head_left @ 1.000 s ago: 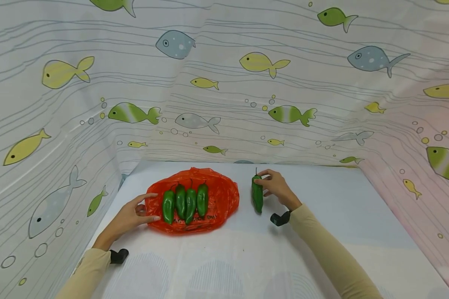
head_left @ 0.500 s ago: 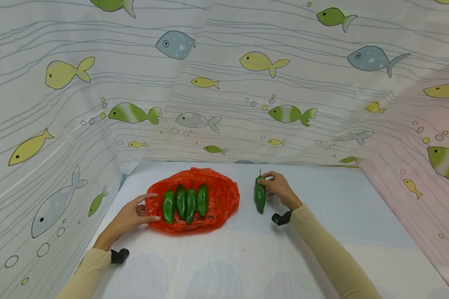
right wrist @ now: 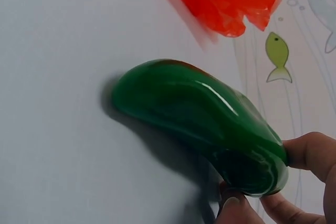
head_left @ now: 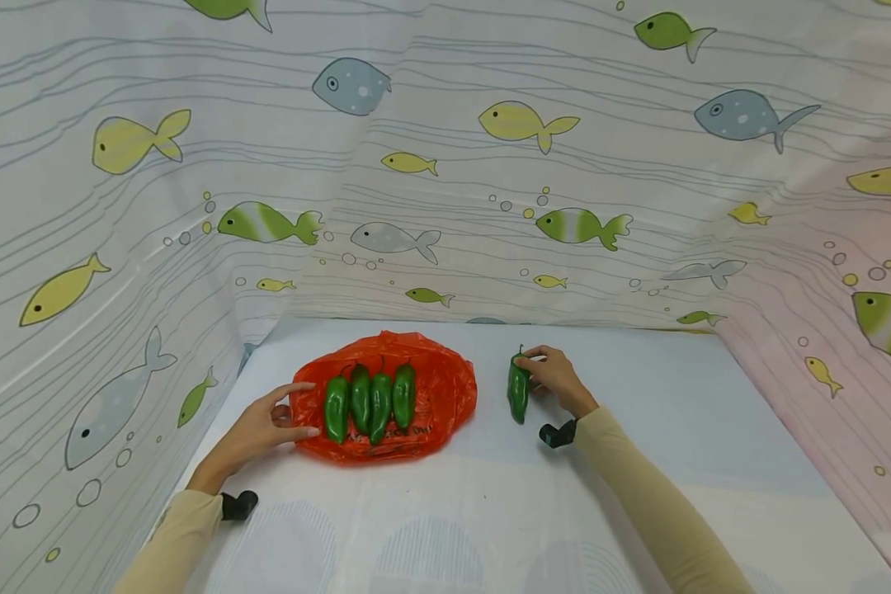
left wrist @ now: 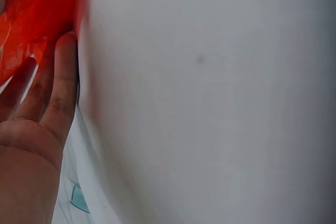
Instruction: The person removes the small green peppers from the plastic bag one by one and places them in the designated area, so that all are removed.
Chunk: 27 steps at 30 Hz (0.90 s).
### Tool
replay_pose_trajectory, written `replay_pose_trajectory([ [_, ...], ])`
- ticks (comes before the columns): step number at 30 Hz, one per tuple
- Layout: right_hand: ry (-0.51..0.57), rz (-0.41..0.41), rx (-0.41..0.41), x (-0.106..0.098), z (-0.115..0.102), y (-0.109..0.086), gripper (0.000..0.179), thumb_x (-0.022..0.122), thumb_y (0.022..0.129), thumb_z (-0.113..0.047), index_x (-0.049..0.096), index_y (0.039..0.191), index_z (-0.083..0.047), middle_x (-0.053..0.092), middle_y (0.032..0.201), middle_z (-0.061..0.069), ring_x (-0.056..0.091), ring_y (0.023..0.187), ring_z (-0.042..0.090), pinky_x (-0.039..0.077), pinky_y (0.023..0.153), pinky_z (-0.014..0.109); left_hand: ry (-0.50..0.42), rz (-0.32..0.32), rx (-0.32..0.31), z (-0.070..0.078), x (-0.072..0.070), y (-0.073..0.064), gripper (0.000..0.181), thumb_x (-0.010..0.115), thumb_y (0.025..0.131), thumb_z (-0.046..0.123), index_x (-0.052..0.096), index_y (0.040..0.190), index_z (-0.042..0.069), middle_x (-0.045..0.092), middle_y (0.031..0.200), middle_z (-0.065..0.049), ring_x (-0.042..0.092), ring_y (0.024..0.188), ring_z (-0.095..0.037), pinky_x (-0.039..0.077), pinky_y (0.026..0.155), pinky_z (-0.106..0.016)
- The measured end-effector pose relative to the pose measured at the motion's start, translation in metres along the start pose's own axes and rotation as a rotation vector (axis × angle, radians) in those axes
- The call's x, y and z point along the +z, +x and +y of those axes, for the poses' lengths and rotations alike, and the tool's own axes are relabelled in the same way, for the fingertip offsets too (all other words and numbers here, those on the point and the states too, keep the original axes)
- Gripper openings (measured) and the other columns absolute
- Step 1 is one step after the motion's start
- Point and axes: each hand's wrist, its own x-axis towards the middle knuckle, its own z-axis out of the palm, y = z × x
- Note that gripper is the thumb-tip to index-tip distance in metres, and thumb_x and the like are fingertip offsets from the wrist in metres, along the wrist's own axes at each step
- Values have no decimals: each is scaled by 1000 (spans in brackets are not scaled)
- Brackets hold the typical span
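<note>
In the head view, my right hand (head_left: 560,381) pinches a glossy green chili pepper (head_left: 519,396) near its stem end, right of the red bag. Its lower tip points toward me. The right wrist view shows thumb and fingers around the broad end of the pepper (right wrist: 194,103), its far tip close over the white surface. My left hand (head_left: 256,433) rests at the left edge of the red plastic bag (head_left: 445,396), thumb and forefinger spread along it. In the left wrist view its extended fingers (left wrist: 65,72) touch the bag. Several green chili peppers (head_left: 380,408) lie side by side on the bag, stems away from me.
The white table (head_left: 483,528) has a faint arch pattern at the front. A fish-printed sheet (head_left: 445,264) rises behind the table and along both sides. Black wrist cameras (head_left: 558,434) are strapped to both wrists.
My right hand has moved slightly right and toward me with the chili pepper, by a small amount. The left hand, the bag and the peppers on it stay in place.
</note>
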Motion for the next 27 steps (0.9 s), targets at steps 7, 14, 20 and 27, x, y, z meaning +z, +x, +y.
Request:
replay_pose_trajectory([
  [7, 3, 2, 10, 1, -1, 0, 47, 67, 100, -36, 58, 134, -5, 65, 111, 14, 65, 80, 20, 56, 68, 32, -14, 5, -9, -1, -1, 2, 79, 88, 83, 29, 47, 150, 17, 62, 123, -19, 63, 96, -29, 59, 75, -33],
  [14, 5, 13, -24, 2, -2, -2, 44, 66, 101, -32, 59, 133, -3, 65, 109, 16, 65, 79, 20, 58, 68, 34, -4, 7, -5, -2, -1, 1, 79, 88, 84, 30, 48, 150, 18, 59, 129, -20, 62, 99, -32, 58, 77, -33],
  [20, -6, 33, -54, 0, -1, -2, 43, 65, 102, -31, 59, 133, -2, 65, 114, 18, 65, 84, 21, 58, 70, 34, -17, -1, -10, 0, -1, 2, 79, 88, 84, 29, 47, 151, 17, 62, 124, -20, 63, 97, -30, 59, 75, -33],
  [27, -19, 63, -75, -2, -5, -3, 40, 66, 101, -32, 61, 131, -6, 63, 117, 16, 63, 94, 27, 58, 79, 37, -14, -2, -21, 2, -2, 0, 80, 87, 85, 29, 45, 152, 16, 62, 125, -20, 64, 99, -29, 59, 76, -32],
])
